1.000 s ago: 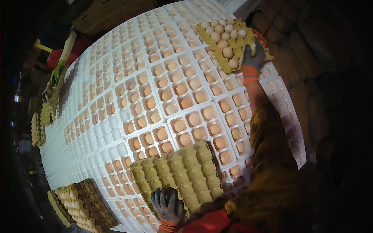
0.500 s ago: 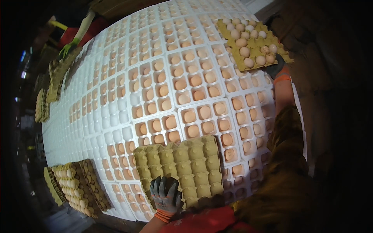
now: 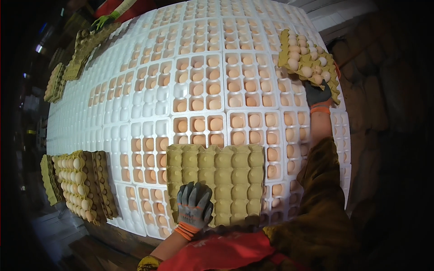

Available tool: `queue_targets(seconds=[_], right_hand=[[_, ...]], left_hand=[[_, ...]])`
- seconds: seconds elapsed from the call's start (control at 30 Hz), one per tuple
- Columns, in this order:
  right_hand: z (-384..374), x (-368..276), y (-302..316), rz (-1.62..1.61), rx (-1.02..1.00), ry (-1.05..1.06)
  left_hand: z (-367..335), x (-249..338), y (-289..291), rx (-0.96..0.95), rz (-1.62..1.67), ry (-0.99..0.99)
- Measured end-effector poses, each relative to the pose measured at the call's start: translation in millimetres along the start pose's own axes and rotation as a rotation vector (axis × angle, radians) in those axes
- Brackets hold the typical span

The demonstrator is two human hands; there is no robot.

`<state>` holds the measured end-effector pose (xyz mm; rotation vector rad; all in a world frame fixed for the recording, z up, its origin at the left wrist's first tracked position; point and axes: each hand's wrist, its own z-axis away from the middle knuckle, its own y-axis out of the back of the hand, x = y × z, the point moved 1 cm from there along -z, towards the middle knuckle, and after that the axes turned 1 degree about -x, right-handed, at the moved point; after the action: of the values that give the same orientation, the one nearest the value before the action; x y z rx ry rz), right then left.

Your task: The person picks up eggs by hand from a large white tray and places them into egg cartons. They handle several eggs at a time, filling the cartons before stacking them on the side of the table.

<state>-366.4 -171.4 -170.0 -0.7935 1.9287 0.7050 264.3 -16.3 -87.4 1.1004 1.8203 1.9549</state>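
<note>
**Left hand (image 3: 194,205) flat on a bare pulp tray (image 3: 216,174), right hand (image 3: 319,94) on a loaded one**

So the bare pulp tray lay right in front of the person, on top of white foam trays (image 3: 224,83) with brownish eggs in their pockets. The left hand, in a grey glove with an orange cuff, rested on its near left part, fingers spread out and not gripping anything. Beyond it and off to the right was the loaded pulp tray (image 3: 284,54), with a bunch of pale eggs (image 3: 307,72) on it. The right hand was clutching that one by its near edge, though tbh I couldn't tell how the hidden fingers sat, or if the tray touched the foam. Left of the bare pulp tray stood a stack of egg-filled trays (image 3: 90,176), and way beyond that, far left, a co-worker's green glove (image 3: 103,21) was at some more pulp trays (image 3: 90,43).
</note>
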Motion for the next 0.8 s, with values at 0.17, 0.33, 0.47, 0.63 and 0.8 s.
queue_targets(seconds=[0.17,0.33,0.47,0.63,0.8], right_hand=[[39.8,-63.0,-100.8,-0.053,0.122,-0.055],[102.7,-96.9,-156.9,-1.409,0.249,-0.446],[151.3,-138.2,-202.4,-1.529,0.107,-0.595],[177.7,-159.6,-218.7,-1.372,0.145,-0.691],[183.7,-143.5,-188.0,-0.580,-0.353,-0.357]], left_hand=[[2.6,1.0,5.8,0.004,-0.001,0.032],[4.8,-4.4,0.3,0.041,0.021,0.012],[6.3,-6.1,1.7,0.042,0.021,0.020],[11.2,-5.8,2.9,0.071,0.035,0.004],[8.8,-0.7,4.9,0.057,0.033,-0.028]])
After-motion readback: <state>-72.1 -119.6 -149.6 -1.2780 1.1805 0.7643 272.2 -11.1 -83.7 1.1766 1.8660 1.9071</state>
